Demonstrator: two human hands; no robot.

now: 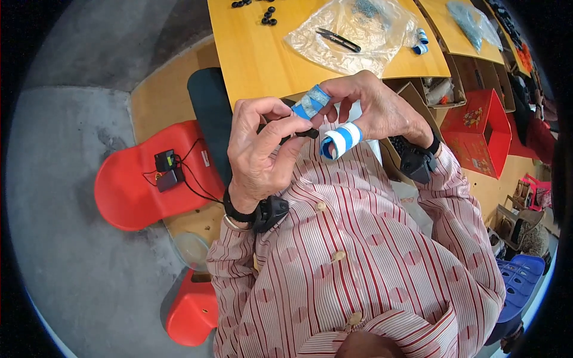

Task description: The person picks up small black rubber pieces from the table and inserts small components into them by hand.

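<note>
My left hand (262,149) is closed in a pinch, thumb and index finger on a small black piece (308,133). Facing it, my right hand (382,107) has its thumb and index finger apart. A blue-and-white wrap (311,102) covers the right index fingertip, and a second wrap (341,141) goes round the right thumb. The black piece lies in the gap between these two wrapped fingers. Whether a right finger touches it, I cannot tell. Both hands are raised in front of my striped shirt, at the near edge of the yellow table (256,65).
Thread snips (338,40) lie on a clear plastic bag (376,53) on the table, beside blue-and-white rolls (421,48). Several small black round parts (268,17) sit farther left. A red chair (143,197) holds a cabled device. To the right are a red box (477,134) and cardboard boxes.
</note>
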